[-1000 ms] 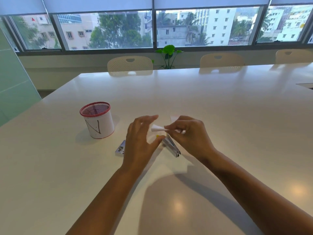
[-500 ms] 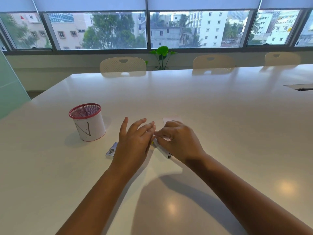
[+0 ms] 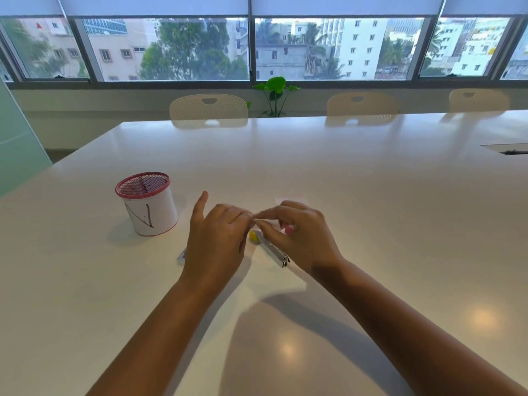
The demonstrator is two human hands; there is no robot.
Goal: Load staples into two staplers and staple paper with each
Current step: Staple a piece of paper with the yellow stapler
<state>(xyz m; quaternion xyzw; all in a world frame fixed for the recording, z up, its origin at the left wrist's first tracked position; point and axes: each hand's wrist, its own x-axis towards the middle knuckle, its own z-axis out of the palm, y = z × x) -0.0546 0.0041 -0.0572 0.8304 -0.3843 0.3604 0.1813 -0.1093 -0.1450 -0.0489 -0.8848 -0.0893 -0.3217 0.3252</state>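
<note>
Both hands meet fingertip to fingertip: right hand (image 3: 297,238) pinches something unclear, left hand (image 3: 217,241) half-curled, directly above slim silver stapler (image 3: 273,249) angled near-right on white table (image 3: 371,195).

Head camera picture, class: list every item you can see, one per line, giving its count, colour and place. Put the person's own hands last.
Glossy rectangular table: one, white, filling the foreground.
Mesh-topped cylindrical pen holder: one, white wall with red rim, left of the hands.
Slim metal stapler with yellow end: one, silver, on the table under the right hand.
Small pink piece: one, inside the right hand's curl; identity unclear.
Small flat printed box: one, grey-white, partly hidden under the left hand.
Paper sheet: one, white, just beyond the right hand.
Perforated plastic chairs: three, cream, along the far side.
Leafy potted plant: one, green, by the window.
Left hand: fingertips meeting the right's.
Right hand: pinching something small, unclear.
</note>
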